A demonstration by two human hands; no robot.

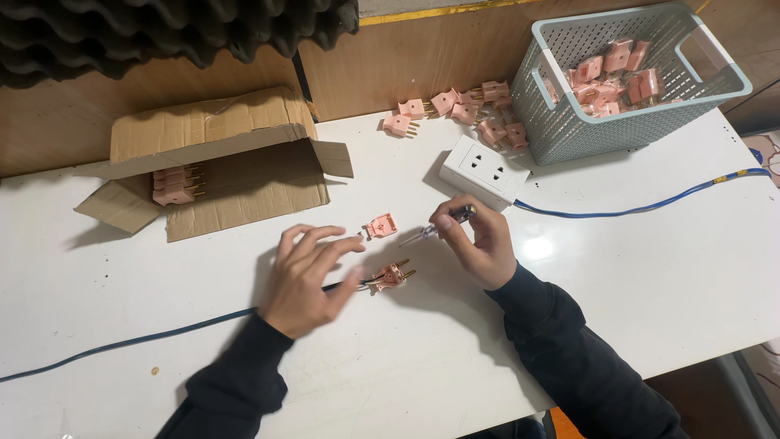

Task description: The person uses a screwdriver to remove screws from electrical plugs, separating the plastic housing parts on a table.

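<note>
My right hand [481,242] grips a small screwdriver [439,228] with its tip pointing left over the white table [422,358]. My left hand [305,276] is blurred, fingers spread, its fingertips near a pink plug cover [379,226] lying on the table. Just right of its thumb lies an open pink plug half with brass pins [393,275], joined to a dark cable [130,341] that runs off to the left under my left hand.
A white socket box [483,169] with a blue cable [650,207] sits behind my right hand. A pale blue basket [707,102] holds several pink plugs; more lie beside it [455,110]. An open cardboard box [244,175] at left holds pink plugs [172,185].
</note>
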